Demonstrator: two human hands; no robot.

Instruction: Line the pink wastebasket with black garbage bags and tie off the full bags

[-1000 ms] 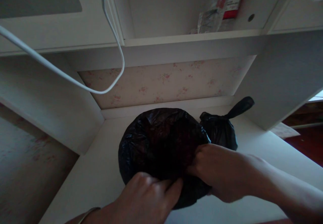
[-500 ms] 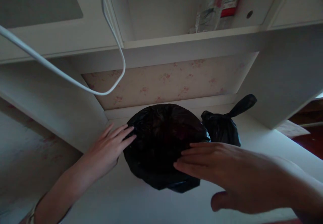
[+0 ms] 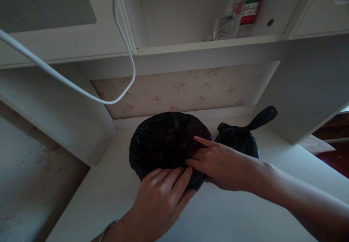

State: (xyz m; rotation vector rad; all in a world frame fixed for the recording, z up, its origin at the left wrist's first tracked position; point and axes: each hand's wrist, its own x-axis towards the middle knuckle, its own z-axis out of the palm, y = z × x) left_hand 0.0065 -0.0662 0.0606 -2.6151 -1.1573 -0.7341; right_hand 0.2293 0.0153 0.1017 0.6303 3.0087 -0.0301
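A black trash bag [image 3: 160, 136] stands on the white surface with its round mouth wide open, as if spread over a bin whose walls are covered. My left hand [image 3: 165, 194] grips the near rim, fingers over the edge and thumb on the outer side. Close beside it, my right hand [image 3: 218, 162] pinches the right part of the same rim, its index finger stretched over the opening. The inside of the bag is too dark to make out. Behind my right wrist sits a second, tied black bag [image 3: 237, 138] with a knotted end sticking up.
A white shelf [image 3: 191, 47] crosses above, holding clear plastic bottles [image 3: 227, 20] and a bottle with a red and green label [image 3: 251, 7]. A white cable [image 3: 109, 102] loops down at the left. White side panels [image 3: 302, 82] and floral wallpaper [image 3: 180, 87] enclose the space.
Both hands have moved to the near rim of the bag and closed on it; the left came from the left side. The bag's mouth has shifted slightly left and looks narrower.
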